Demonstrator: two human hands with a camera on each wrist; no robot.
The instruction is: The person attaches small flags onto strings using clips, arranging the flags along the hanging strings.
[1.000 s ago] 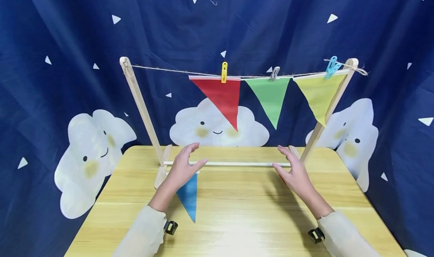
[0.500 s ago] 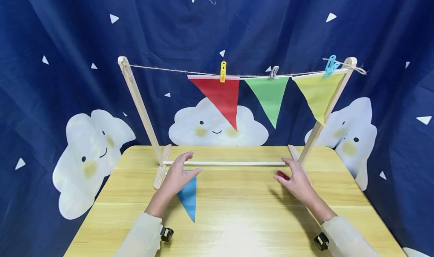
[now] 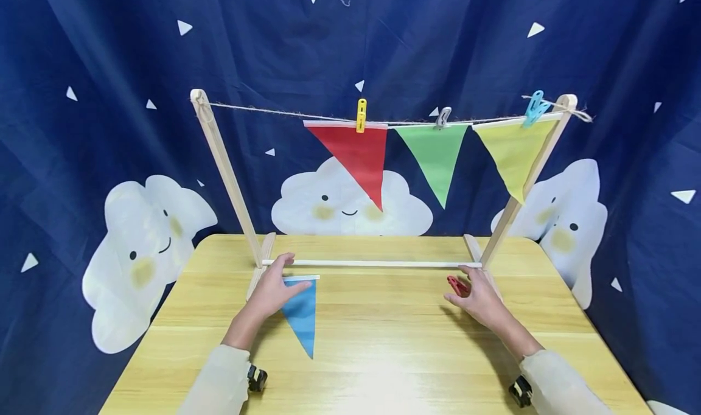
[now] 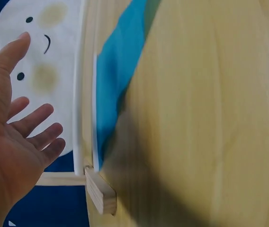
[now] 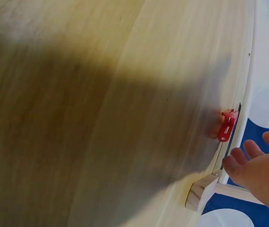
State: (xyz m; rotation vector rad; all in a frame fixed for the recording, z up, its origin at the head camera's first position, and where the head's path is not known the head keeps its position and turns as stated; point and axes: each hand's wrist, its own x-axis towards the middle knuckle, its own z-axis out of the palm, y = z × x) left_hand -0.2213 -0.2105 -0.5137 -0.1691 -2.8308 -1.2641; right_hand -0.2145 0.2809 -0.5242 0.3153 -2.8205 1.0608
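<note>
A blue triangular flag (image 3: pixel 302 317) with a white top edge lies on the table at the left. Over its upper left part hovers my left hand (image 3: pixel 269 293), fingers spread and holding nothing; the left wrist view shows the flag (image 4: pixel 113 75) beyond the open palm. Toward the right, a red clothespin (image 3: pixel 459 286) lies on the table beside my right hand (image 3: pixel 481 296). Thumb and fingers stand apart around the clothespin without gripping it. In the right wrist view a gap shows between the clothespin (image 5: pixel 227 125) and my fingers.
A wooden frame's left post (image 3: pixel 227 177) and right post (image 3: pixel 509 220) hold a string (image 3: pixel 274 111). From it hang a red flag (image 3: pixel 361 159), a green flag (image 3: pixel 435 159) and a yellow flag (image 3: pixel 512 153), each clipped. A white rod (image 3: pixel 372 263) joins the posts low down.
My left hand has moved left and down toward the blue flag. My right hand has moved slightly right and lower, and the red clothespin has come into fuller view.
</note>
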